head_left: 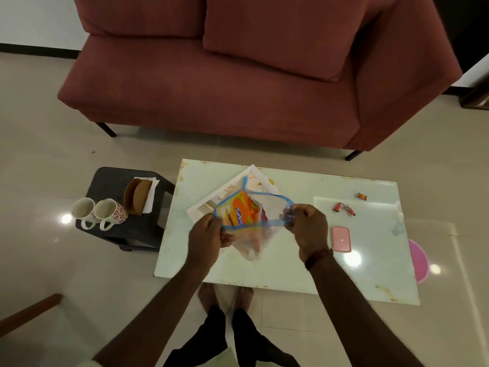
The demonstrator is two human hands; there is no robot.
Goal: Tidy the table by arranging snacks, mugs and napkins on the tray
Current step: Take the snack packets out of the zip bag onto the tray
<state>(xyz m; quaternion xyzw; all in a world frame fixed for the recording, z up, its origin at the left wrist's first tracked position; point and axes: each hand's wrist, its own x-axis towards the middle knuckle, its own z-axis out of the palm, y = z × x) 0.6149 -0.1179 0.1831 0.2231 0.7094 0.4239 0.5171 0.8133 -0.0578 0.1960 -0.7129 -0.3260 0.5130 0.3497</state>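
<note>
Room: pale tiled floor, a maroon sofa behind a low white desk, seen from my head feed.
Hands: the left hand pinched the near-left of the blue rim and the right hand pinched its right end, so both were clamped on the zip bag.
Task thing: the clear bag hung above the desk, over the near edge of the white tray, with an orange snack packet inside.
Step, my reading: working the bag's mouth. I could not tell whether it was being opened or sealed.
Doing it well: I would keep the mouth uppermost so the packet cannot slide out, then lower the bag flat onto the tray.
Edges: the tray lay askew, its far corner near the desk's far edge. Pushing it farther looked risky.
Open room: bare desk lay on the near side. A pink case and red sweets sat to the right.
Left to fetch: two mugs and the napkins stood on a black stool beside the desk's left edge, apart from the tray.
</note>
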